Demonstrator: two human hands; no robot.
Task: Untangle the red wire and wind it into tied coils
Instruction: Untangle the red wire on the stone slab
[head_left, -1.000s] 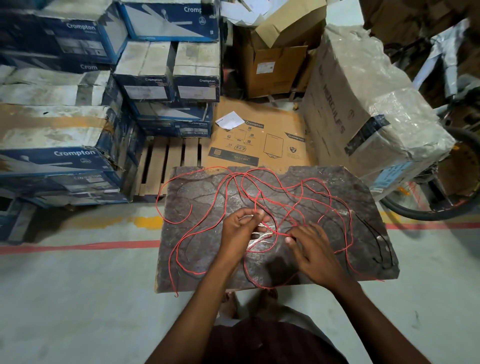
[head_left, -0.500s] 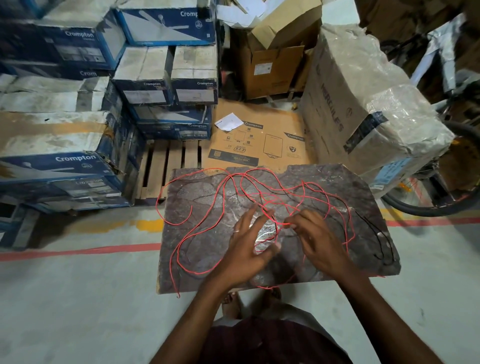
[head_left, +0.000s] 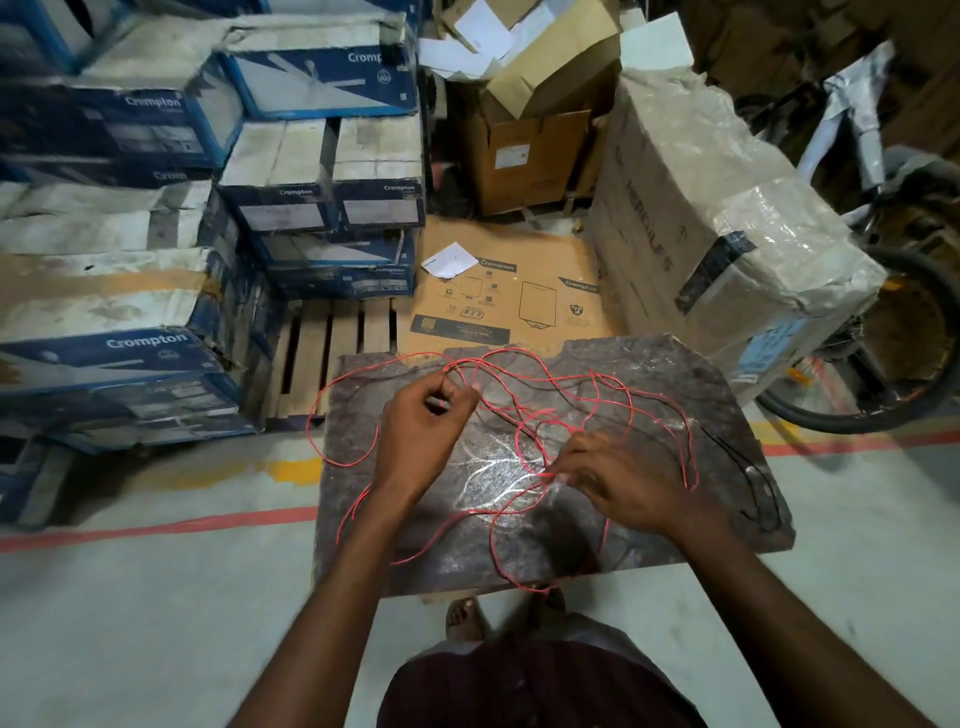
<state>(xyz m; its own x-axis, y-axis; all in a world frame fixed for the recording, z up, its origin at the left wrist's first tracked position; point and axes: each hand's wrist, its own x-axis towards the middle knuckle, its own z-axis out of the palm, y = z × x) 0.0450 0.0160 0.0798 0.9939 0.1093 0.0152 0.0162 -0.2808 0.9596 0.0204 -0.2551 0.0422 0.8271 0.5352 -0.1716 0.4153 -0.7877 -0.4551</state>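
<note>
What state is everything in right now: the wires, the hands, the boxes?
red wire: tangled, no coil wound yet, spread over the stone slab.
left hand: grips the red wire, fingers curled.
right hand: pinches the red wire.
black wire: loose on the slab's right edge, untouched.
brown cardboard box: flaps open.
large carton: closed, wrapped in plastic.

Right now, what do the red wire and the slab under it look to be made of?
The red wire: thin flexible plastic-insulated conductor, apparently; smooth, uniform red skin, loose springy loops; core unseen. The slab: looks like polished stone, maybe marble or granite; dark mottled veining, glossy glare, rough chipped far edge.
</note>
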